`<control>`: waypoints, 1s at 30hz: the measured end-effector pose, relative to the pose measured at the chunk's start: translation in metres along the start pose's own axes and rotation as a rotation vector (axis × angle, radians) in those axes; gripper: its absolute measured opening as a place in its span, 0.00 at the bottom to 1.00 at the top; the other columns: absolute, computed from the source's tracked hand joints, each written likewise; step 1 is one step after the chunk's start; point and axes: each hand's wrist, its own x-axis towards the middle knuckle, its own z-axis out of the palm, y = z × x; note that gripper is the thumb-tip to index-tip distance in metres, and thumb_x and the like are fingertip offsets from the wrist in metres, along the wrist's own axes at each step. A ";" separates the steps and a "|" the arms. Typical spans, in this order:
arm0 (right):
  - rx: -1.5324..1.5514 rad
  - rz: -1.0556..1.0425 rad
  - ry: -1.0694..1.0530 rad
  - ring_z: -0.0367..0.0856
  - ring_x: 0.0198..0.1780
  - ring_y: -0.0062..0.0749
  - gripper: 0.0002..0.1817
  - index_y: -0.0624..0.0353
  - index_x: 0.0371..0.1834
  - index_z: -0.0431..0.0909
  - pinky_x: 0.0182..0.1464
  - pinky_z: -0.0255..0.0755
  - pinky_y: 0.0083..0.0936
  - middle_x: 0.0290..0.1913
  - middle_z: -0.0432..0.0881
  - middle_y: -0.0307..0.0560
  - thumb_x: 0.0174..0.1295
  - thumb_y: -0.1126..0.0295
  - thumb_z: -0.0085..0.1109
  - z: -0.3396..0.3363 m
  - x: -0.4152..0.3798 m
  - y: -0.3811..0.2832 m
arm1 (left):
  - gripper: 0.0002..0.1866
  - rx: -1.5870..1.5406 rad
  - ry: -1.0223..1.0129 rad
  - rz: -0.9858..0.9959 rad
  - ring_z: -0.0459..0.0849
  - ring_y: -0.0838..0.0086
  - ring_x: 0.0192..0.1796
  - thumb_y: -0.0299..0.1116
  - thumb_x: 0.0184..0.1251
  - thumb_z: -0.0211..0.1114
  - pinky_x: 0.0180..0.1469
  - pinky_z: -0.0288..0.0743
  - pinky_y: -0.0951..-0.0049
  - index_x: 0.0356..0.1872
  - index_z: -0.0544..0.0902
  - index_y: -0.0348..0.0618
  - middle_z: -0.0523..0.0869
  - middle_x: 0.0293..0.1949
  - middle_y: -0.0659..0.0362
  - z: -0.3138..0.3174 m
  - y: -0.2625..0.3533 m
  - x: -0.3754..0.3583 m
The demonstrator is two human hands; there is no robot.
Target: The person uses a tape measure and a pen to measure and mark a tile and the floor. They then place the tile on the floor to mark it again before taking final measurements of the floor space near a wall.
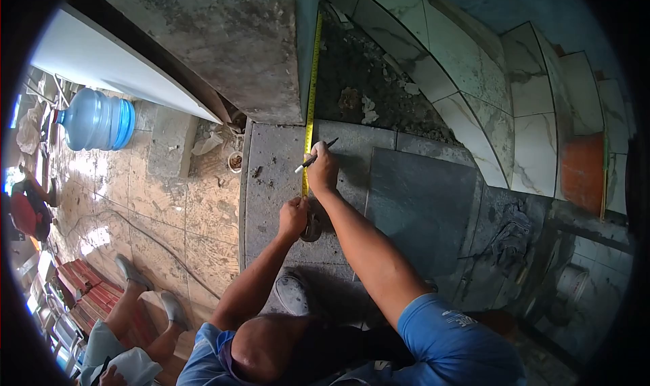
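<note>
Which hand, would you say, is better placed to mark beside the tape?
Probably the right hand: it holds the pen by the tape, while the left hand holds the tape's near end.

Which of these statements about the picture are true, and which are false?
1. The right hand holds a pen. True.
2. The tape measure has a red blade. False: its blade is yellow.
3. The left hand is nearer the tape measure than the water jug. True.
4. The left hand rests on the large dark tile. False: it is at the tape measure, apart from that tile.
5. Another person's feet are in view. True.
</note>
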 end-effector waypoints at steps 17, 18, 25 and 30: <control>-0.014 0.007 -0.013 0.80 0.35 0.58 0.09 0.59 0.34 0.68 0.33 0.71 0.46 0.28 0.80 0.57 0.57 0.74 0.60 -0.002 0.000 -0.003 | 0.19 0.018 -0.012 -0.008 0.80 0.67 0.26 0.42 0.66 0.55 0.33 0.72 0.64 0.27 0.82 0.34 0.82 0.22 0.51 -0.001 0.004 0.000; -0.014 0.015 -0.023 0.80 0.36 0.58 0.10 0.59 0.34 0.68 0.34 0.71 0.46 0.29 0.80 0.57 0.56 0.74 0.61 -0.003 0.000 -0.003 | 0.19 0.018 -0.011 -0.009 0.80 0.67 0.26 0.42 0.66 0.55 0.33 0.72 0.64 0.27 0.82 0.34 0.82 0.22 0.51 -0.001 0.004 0.000; 0.015 0.059 -0.031 0.79 0.37 0.58 0.11 0.59 0.33 0.68 0.35 0.70 0.46 0.31 0.79 0.57 0.54 0.73 0.63 -0.002 0.000 -0.004 | 0.19 0.009 0.001 -0.010 0.81 0.65 0.27 0.42 0.66 0.55 0.34 0.72 0.63 0.27 0.82 0.34 0.82 0.22 0.49 -0.002 0.009 -0.003; 0.005 0.044 -0.019 0.79 0.37 0.58 0.12 0.59 0.33 0.67 0.35 0.70 0.46 0.30 0.79 0.57 0.54 0.73 0.63 -0.002 -0.001 -0.003 | 0.19 0.028 -0.002 0.000 0.84 0.55 0.31 0.44 0.66 0.55 0.37 0.74 0.61 0.29 0.82 0.35 0.82 0.24 0.44 -0.003 0.008 -0.002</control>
